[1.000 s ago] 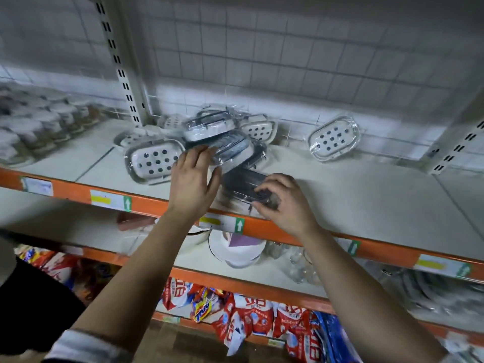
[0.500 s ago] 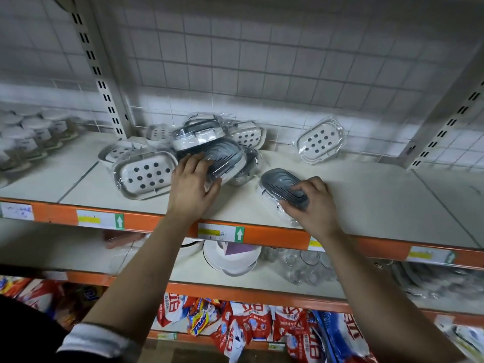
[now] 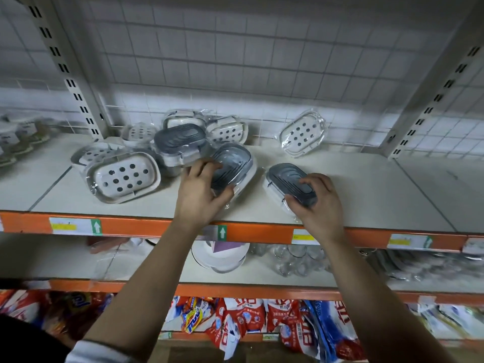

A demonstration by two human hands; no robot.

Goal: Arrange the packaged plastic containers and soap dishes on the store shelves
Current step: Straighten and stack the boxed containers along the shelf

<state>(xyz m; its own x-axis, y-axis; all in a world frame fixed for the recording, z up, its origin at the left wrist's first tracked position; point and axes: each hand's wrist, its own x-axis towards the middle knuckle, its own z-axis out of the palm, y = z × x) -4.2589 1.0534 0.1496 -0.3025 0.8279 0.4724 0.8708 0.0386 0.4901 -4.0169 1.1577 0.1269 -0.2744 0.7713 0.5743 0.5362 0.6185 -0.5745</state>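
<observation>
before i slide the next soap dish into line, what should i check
1. Right hand grips its grey-lidded dish: ok.
2. Left hand grips the second grey dish: ok.
3. Bare shelf right of the right hand: ok.
4. Pile at left stacked neatly: not ok, dishes overlap and tilt.
5. Lone white dish lying flat: not ok, it leans on the back grid.
6. Price label matches: cannot tell, blurred.

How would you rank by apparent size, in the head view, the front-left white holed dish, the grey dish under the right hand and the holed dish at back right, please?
1. Front-left white holed dish: largest.
2-3. Grey dish and back-right holed dish look alike; the latter sits farther back.
</observation>
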